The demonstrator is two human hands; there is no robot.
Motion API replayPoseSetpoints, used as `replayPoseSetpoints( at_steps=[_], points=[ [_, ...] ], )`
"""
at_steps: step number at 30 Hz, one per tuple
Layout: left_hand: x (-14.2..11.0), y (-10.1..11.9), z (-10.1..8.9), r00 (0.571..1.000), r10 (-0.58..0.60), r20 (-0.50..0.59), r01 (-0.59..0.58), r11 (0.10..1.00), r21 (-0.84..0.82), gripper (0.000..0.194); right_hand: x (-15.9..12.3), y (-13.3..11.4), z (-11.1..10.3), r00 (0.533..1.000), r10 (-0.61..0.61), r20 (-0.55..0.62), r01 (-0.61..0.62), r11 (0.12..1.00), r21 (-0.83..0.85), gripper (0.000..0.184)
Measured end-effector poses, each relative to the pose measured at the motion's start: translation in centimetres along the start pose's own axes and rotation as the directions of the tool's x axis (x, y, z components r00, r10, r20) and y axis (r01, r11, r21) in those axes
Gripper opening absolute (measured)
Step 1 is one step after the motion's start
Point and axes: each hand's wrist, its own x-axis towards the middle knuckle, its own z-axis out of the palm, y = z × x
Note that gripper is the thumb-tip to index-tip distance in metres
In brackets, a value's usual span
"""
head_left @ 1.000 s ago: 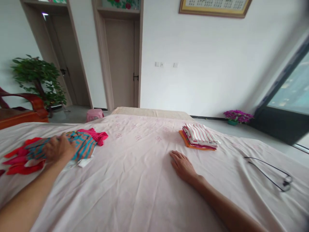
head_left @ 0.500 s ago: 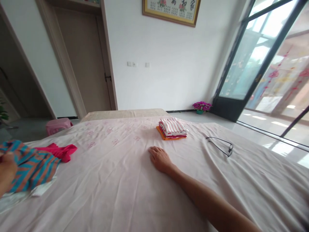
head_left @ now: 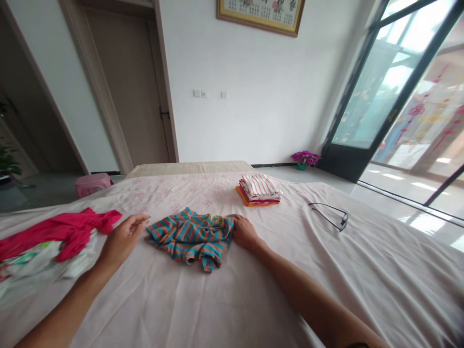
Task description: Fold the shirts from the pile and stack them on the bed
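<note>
A blue-and-brown striped shirt [head_left: 192, 234] lies crumpled on the pale bedsheet [head_left: 170, 309], with a small yellow print near its upper right. My right hand [head_left: 245, 232] is at the shirt's right edge, its fingers closed on the cloth. Just off the left edge of the shirt, my left hand [head_left: 129, 233] hovers with loosely bent fingers and nothing in them. Beyond my right hand sits a stack of folded clothes [head_left: 259, 189], a red-and-white striped piece on top and an orange one at the bottom.
At the left lie a crumpled pink-red garment [head_left: 72, 229] and white clothes [head_left: 47, 256] under it. Black-framed glasses [head_left: 335, 216] rest on the sheet at the right. A pink stool [head_left: 94, 184] stands past the bed's far left edge, purple flowers [head_left: 305, 158] by the wall.
My left hand has brought the striped shirt from the pile at the left to the middle and let go of it. My right hand, flat on the sheet before, now holds its edge.
</note>
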Motion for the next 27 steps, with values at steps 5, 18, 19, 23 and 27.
replayPoseSetpoints(
  at_steps=[5, 18, 19, 23, 27],
  points=[
    [-1.9, -5.8, 1.7, 0.999, -0.039, -0.009, 0.04, 0.971, 0.237, 0.046, 0.2, -0.2, -0.1, 1.0, 0.014, -0.001, -0.014, 1.0, 0.004, 0.037],
    [-3.5, -4.5, 5.5, 0.978, 0.144, 0.151, -0.161, 0.981, 0.108, 0.028, 0.2, 0.6, 0.5, 0.997, 0.052, -0.058, -0.047, 0.995, 0.082, 0.043],
    [-3.6, -4.5, 5.4, 0.981, 0.126, 0.148, -0.144, 0.982, 0.123, 0.026, 0.3, 0.9, 0.6, 0.995, 0.073, -0.073, -0.066, 0.993, 0.101, 0.043],
    [-3.7, -4.1, 5.1, 0.992, 0.07, 0.102, -0.097, 0.951, 0.293, 0.025, 0.4, 2.0, 0.6, 0.964, 0.185, -0.192, -0.145, 0.968, 0.205, 0.043],
    [-3.7, -4.0, 5.1, 0.999, 0.033, 0.037, -0.046, 0.897, 0.439, 0.029, 0.6, 0.5, -1.0, 0.938, 0.151, -0.311, -0.101, 0.98, 0.172, 0.039]
  ],
)
